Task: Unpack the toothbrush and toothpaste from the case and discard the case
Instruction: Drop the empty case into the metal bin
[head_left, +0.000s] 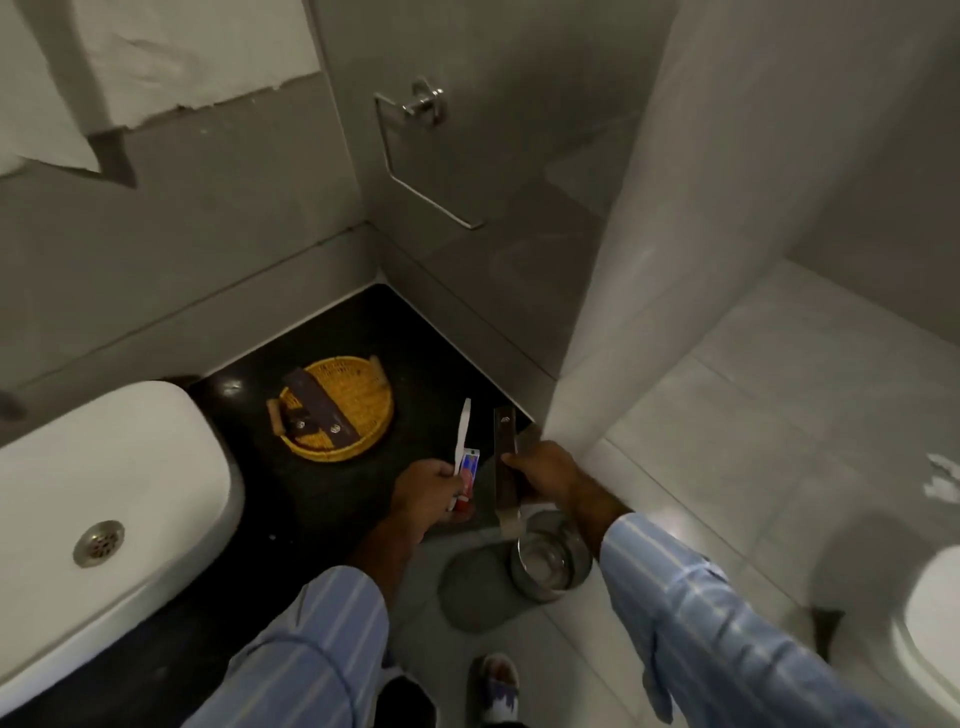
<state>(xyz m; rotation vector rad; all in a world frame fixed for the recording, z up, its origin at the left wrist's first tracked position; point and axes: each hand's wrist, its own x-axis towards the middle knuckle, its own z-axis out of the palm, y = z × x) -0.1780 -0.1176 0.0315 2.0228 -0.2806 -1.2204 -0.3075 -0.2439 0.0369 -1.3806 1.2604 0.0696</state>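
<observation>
My left hand is closed around a white toothbrush, which points up and away, and a small red, white and blue toothpaste tube. My right hand grips a long, narrow brown case, held roughly upright over the counter's front right corner. The case's lower end hangs just above a steel bin on the floor. Both hands are close together, a short gap apart.
A yellow wicker tray on the black counter holds other brown cases. A white basin sits at the left. A tiled wall corner stands right beside my right hand. A toilet rim shows at the far right.
</observation>
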